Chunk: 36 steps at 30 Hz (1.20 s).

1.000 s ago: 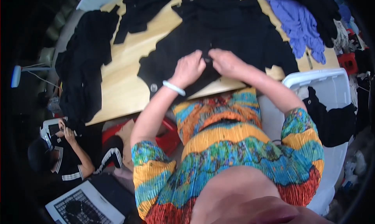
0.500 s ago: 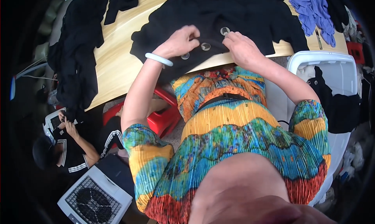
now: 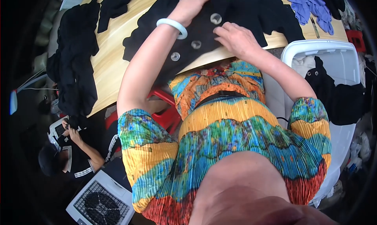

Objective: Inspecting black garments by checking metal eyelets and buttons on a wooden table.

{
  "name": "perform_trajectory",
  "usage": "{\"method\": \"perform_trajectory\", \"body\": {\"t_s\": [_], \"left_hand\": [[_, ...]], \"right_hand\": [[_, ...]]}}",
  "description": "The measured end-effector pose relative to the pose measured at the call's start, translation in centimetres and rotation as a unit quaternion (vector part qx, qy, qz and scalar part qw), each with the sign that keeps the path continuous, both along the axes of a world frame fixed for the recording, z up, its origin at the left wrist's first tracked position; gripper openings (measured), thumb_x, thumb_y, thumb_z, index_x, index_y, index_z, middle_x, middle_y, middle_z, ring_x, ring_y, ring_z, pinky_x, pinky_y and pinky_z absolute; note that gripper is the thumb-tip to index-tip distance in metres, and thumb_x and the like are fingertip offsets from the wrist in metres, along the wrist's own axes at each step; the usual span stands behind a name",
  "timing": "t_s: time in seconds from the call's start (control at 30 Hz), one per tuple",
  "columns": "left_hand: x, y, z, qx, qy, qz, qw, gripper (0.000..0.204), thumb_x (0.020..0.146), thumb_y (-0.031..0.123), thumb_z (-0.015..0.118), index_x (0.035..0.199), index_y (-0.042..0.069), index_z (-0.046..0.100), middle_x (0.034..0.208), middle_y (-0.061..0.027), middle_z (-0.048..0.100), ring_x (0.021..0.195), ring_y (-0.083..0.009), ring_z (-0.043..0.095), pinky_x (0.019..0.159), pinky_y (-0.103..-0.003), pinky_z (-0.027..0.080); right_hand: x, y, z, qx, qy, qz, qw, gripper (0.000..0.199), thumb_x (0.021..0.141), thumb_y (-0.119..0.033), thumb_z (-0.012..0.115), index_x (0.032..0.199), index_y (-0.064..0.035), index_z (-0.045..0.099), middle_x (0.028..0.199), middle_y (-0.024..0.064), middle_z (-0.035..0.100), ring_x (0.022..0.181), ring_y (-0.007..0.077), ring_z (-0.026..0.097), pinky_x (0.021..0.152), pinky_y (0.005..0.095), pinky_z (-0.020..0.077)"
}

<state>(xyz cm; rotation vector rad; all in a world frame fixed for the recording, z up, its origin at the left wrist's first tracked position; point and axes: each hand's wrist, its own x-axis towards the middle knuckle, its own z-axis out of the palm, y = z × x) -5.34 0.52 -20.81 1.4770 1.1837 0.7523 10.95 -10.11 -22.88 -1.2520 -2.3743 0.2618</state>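
Note:
A black garment (image 3: 157, 32) lies spread on the table before me. A row of large round buttons runs up it slantwise, among them a grey button (image 3: 175, 56) near the table edge and another button (image 3: 215, 18) higher up. My left hand (image 3: 192, 5), with a pale bangle (image 3: 172, 27) at the wrist, is over the far part of the garment, thumb and fingers a little apart. To the right of the buttons, my right hand (image 3: 239, 38) rests on the cloth, its fingers half bent, and nothing shows in them. The topmost button is blurred at the frame's upper edge.
More black garments (image 3: 74, 48) hang over the table's left side. Purple cloth (image 3: 308, 7) lies far right, near a slim metal tool (image 3: 314, 27). A white bin (image 3: 345, 60) with dark clothes stands at right. A person (image 3: 78, 150) sits lower left beside a fan unit (image 3: 102, 201).
My left hand has moved up and away, uncovering more of the buttons. My right hand has drawn slightly left, off the upper button. The garment's buttons show shifted up and leftward.

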Motion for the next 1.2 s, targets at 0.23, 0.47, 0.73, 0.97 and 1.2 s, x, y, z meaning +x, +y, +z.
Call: {"method": "perform_trajectory", "body": {"t_s": [0.23, 0.47, 0.73, 0.97, 1.2], "left_hand": [[-1.7, -1.1, -1.5, 0.125, 0.259, 0.052, 0.956, 0.055, 0.073, 0.054, 0.059, 0.064, 0.0, 0.06, 0.063, -0.0156, 0.06, 0.064, -0.0283, 0.059, 0.066, -0.035, 0.046], [-0.2, -1.0, -2.0, 0.179, 0.293, -0.013, 0.939, 0.049, 0.063, 0.045, 0.072, 0.064, -0.001, 0.054, 0.06, -0.0149, 0.056, 0.055, -0.0266, 0.054, 0.055, -0.034, 0.044], [0.7, -0.4, -2.8, 0.102, 0.301, -0.115, 0.941, 0.052, 0.066, 0.043, 0.067, 0.079, -0.008, 0.061, 0.079, -0.0244, 0.061, 0.079, -0.0339, 0.061, 0.072, -0.038, 0.048], [1.6, -0.9, -3.5, 0.026, 0.247, -0.035, 0.968, 0.058, 0.075, 0.035, 0.065, 0.096, -0.017, 0.055, 0.084, -0.02, 0.062, 0.077, -0.0217, 0.06, 0.069, -0.028, 0.048], [0.8, -1.3, -1.6, -0.045, 0.136, -0.003, 0.99, 0.058, 0.078, 0.035, 0.058, 0.103, -0.017, 0.052, 0.095, -0.0255, 0.06, 0.093, -0.0268, 0.057, 0.081, -0.032, 0.044]], "right_hand": [[1.6, 1.9, -0.4, -0.083, -0.042, -0.021, 0.995, 0.018, 0.08, -0.012, 0.056, 0.095, -0.0035, 0.053, 0.084, 0.0139, 0.055, 0.081, 0.0321, 0.056, 0.071, 0.04, 0.0462], [1.8, 3.1, -0.8, -0.044, 0.026, 0.003, 0.999, 0.016, 0.076, -0.002, 0.048, 0.092, -0.0022, 0.051, 0.085, 0.0153, 0.052, 0.084, 0.0333, 0.054, 0.072, 0.0407, 0.0452], [1.7, 4.2, -1.3, -0.019, 0.033, -0.028, 0.999, 0.014, 0.076, -0.004, 0.049, 0.09, -0.0027, 0.052, 0.084, 0.0156, 0.055, 0.083, 0.0329, 0.056, 0.075, 0.0402, 0.0459], [2.2, 4.8, -1.3, -0.051, 0.062, -0.035, 0.996, 0.015, 0.075, -0.007, 0.05, 0.09, -0.0038, 0.048, 0.086, 0.0157, 0.057, 0.082, 0.0343, 0.056, 0.072, 0.0412, 0.0449], [1.2, 5.2, -1.3, -0.013, 0.049, -0.039, 0.998, 0.026, 0.076, -0.006, 0.052, 0.102, -0.0023, 0.051, 0.091, 0.0156, 0.057, 0.085, 0.034, 0.056, 0.076, 0.0406, 0.0454]]}}
